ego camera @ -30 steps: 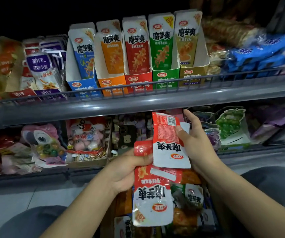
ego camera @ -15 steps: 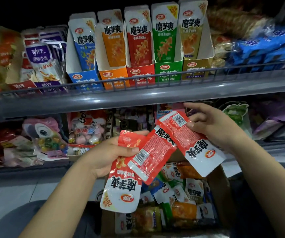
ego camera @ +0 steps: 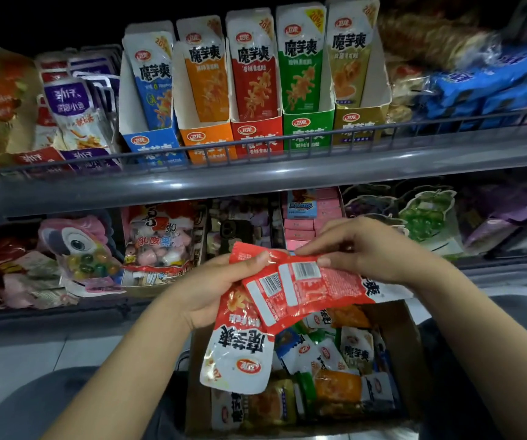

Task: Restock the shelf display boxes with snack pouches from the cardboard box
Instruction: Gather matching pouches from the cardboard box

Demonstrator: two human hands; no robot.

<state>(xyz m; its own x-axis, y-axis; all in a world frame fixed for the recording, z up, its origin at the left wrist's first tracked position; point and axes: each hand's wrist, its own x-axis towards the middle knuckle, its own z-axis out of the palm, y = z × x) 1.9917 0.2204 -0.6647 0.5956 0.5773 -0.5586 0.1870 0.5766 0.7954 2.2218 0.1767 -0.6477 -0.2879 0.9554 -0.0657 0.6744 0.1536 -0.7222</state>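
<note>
Both hands are closed on red snack pouches held in front of the lower shelf, above the open cardboard box (ego camera: 408, 350). The left hand (ego camera: 211, 290) pinches a small stack at its top edge, thumb over the front; the lowest pouch (ego camera: 240, 350) hangs upside down from it, its white end toward the box. The right hand (ego camera: 363, 249) comes in from the right, palm down, fingertips clamped on the top edge of another red pouch (ego camera: 319, 284) that lies crosswise, barcode side up, overlapping the left hand's stack – it looks as if the pouches are being gathered and squared into one bundle. On the upper shelf (ego camera: 256, 182) stand five display boxes side by side: blue (ego camera: 157, 147), orange (ego camera: 208, 138), red (ego camera: 256, 134), green (ego camera: 308, 128) and yellow-brown (ego camera: 359, 125). Each shows a pouch at its front, though how deep each is filled cannot be told from here. Judging by colour, the pouches in hand belong in the red box, and none of them has gone up yet. The cardboard box is still well stocked with mixed pouches – orange, green, white and blue among them – so a good share of the restocking seems left. Both forearms reach forward from below, wrists roughly level, hands nearly touching over the pouches.
</note>
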